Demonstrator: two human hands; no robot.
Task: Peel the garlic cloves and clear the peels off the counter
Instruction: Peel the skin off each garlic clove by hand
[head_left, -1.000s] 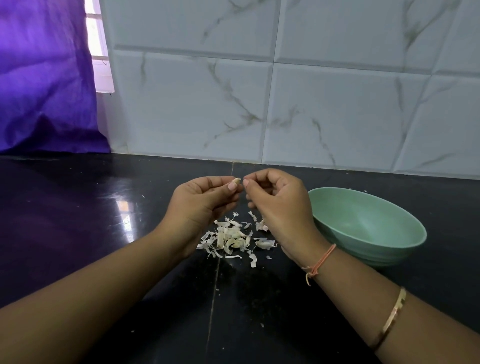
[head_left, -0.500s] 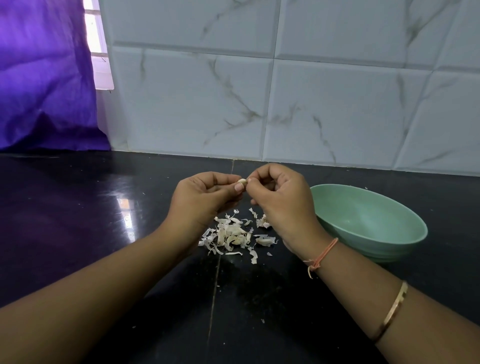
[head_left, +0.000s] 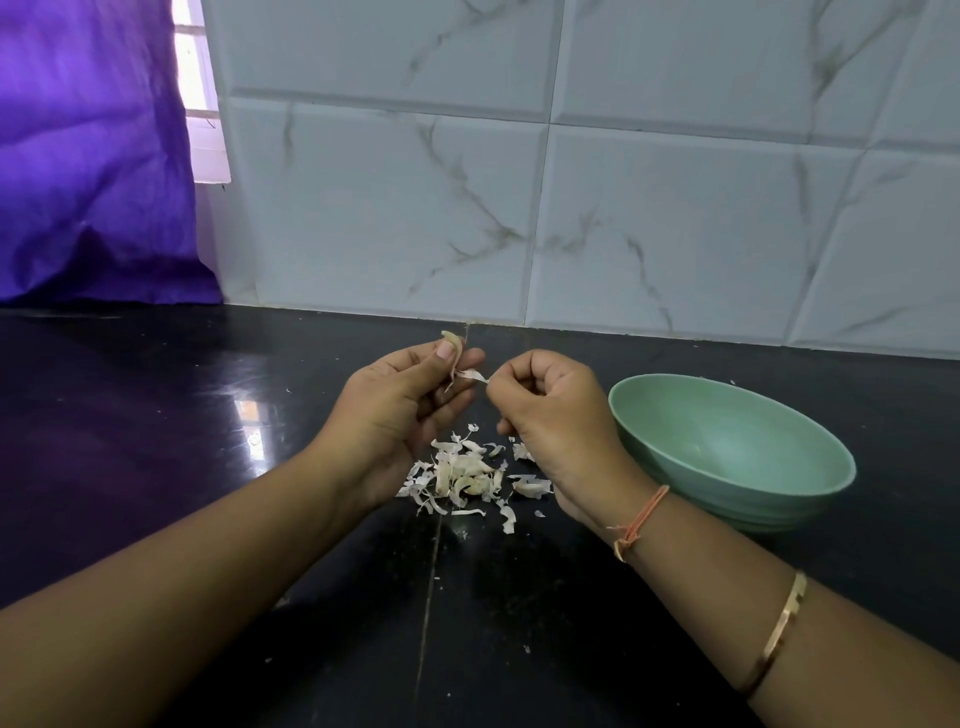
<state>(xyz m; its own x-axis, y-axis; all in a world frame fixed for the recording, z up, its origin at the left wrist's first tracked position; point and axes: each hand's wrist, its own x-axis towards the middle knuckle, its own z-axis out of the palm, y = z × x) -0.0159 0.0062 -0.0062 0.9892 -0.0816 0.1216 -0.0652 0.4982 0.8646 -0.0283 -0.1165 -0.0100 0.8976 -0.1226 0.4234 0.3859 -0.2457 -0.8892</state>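
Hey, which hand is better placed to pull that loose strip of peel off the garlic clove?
Right. The right hand pinches the peel strip at its free end, while the left hand grips the garlic clove, steadying it above the peel pile.

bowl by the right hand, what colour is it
Pale green bowl, seen in the head view.

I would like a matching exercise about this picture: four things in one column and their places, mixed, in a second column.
Things: 1 garlic clove; 2 peel strip; 3 pile of peels; 4 green bowl.
Places: A on the counter, right of the right hand; B pinched by the right hand; C held by the left hand; D on the counter, between the wrists.
Pairs: 1-C; 2-B; 3-D; 4-A.
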